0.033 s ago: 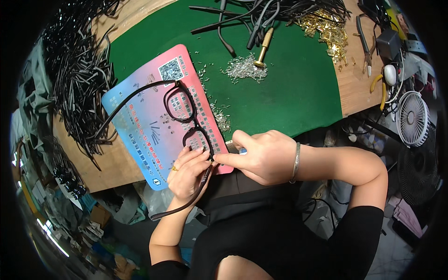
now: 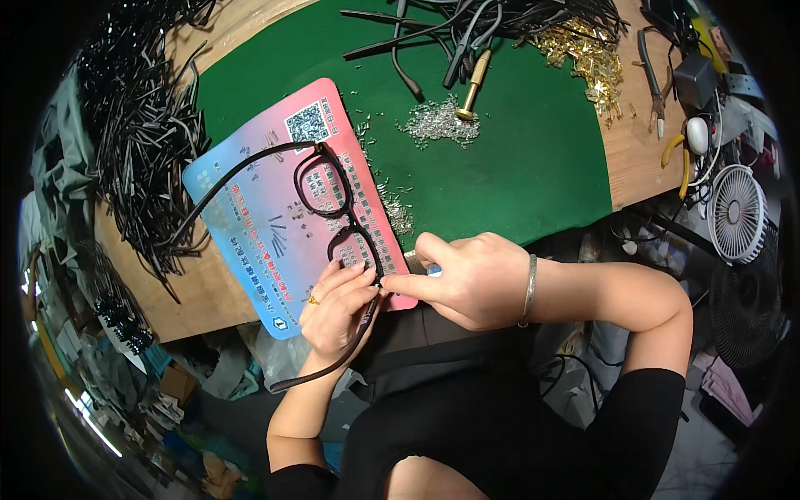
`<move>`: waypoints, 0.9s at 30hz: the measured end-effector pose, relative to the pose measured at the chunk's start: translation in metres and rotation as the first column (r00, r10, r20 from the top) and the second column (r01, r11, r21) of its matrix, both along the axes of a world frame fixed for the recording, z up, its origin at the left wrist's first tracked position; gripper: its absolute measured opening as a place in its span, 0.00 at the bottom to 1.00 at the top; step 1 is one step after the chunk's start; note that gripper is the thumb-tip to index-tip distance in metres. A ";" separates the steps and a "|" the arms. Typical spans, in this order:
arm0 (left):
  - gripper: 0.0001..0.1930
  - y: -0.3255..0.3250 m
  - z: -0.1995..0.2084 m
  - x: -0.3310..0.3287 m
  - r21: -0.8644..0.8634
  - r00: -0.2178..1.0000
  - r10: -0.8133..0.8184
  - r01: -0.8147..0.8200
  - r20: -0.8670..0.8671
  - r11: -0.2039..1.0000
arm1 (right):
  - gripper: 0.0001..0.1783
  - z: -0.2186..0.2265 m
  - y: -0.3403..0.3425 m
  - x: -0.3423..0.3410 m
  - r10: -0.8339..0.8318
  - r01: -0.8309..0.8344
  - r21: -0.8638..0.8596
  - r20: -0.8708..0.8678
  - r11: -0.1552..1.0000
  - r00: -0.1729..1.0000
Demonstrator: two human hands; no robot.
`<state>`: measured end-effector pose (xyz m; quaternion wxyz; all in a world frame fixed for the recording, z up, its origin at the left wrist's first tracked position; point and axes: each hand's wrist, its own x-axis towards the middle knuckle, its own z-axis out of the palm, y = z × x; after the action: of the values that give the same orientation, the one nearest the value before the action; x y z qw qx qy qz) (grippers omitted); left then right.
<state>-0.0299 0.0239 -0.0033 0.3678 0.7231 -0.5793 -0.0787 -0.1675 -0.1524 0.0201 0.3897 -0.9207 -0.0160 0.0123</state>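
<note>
A pair of black eyeglasses (image 2: 352, 220) lies partly over a pink and blue printed pad (image 2: 225, 196). One temple arm stretches away to the left; the other crosses my left palm toward me. With fingers bent, my left hand (image 2: 332, 315) grips the near end of the glasses by the hinge. My right hand (image 2: 479, 282) is curled, its index finger reaching to that same hinge. A bit of blue shows inside the right fist, but I cannot make out the object. Tiny metal parts are scattered on the pad.
Small silver screws (image 2: 442, 123) are heaped on the green mat (image 2: 517, 175), with a brass-coloured tool (image 2: 474, 86) beside them. Gold parts (image 2: 592, 71) and black temple arms (image 2: 133, 167) form piles. Pliers (image 2: 652, 79) and a white fan (image 2: 737, 212) are at right.
</note>
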 end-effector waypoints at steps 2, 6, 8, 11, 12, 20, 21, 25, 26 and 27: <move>0.10 0.001 -0.002 0.000 -0.015 1.000 0.009 -0.009 0.002 1.000 | 0.22 -0.001 0.001 0.002 0.005 -0.005 -0.007 0.021 1.000 1.000; 0.08 0.000 -0.001 -0.001 -0.034 1.000 0.023 -0.022 0.011 0.999 | 0.21 -0.002 0.003 0.003 0.003 -0.002 -0.031 0.043 1.000 0.999; 0.08 0.000 0.000 0.000 -0.030 1.000 0.020 -0.019 0.007 0.999 | 0.21 0.003 0.002 0.007 0.040 -0.028 -0.155 0.071 0.987 0.997; 0.08 0.001 -0.003 -0.001 -0.043 1.000 0.006 -0.007 -0.007 0.999 | 0.19 -0.001 -0.001 0.011 0.095 -0.084 -0.223 0.039 0.971 0.995; 0.08 0.002 -0.004 -0.001 -0.053 1.000 0.007 -0.008 -0.010 0.999 | 0.19 -0.002 -0.003 0.014 0.120 -0.113 -0.228 0.019 0.967 0.993; 0.09 0.000 -0.008 -0.002 -0.088 1.000 0.004 -0.006 -0.020 0.996 | 0.21 0.000 -0.005 0.016 0.170 -0.175 -0.147 -0.049 0.974 0.984; 0.09 0.000 -0.008 -0.003 -0.090 1.000 0.008 -0.010 -0.024 0.996 | 0.20 0.000 -0.005 0.016 0.166 -0.168 -0.159 -0.030 0.973 0.986; 0.13 -0.002 -0.008 0.000 -0.085 1.000 -0.016 0.016 0.000 0.996 | 0.21 0.000 -0.004 0.015 0.123 -0.112 -0.242 0.034 0.964 0.992; 0.13 0.001 -0.009 -0.004 -0.080 1.000 -0.025 0.024 -0.010 0.996 | 0.22 0.001 -0.002 0.008 0.091 -0.075 -0.245 0.054 0.967 0.994; 0.13 0.003 -0.014 -0.004 -0.107 1.000 -0.019 0.020 0.011 0.994 | 0.22 0.003 -0.003 0.008 0.073 -0.048 -0.250 0.093 0.967 0.993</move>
<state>-0.0339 0.0267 -0.0175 0.4024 0.6970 -0.5916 -0.0475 -0.1595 -0.1553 0.0228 0.2700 -0.9606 -0.0621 -0.0206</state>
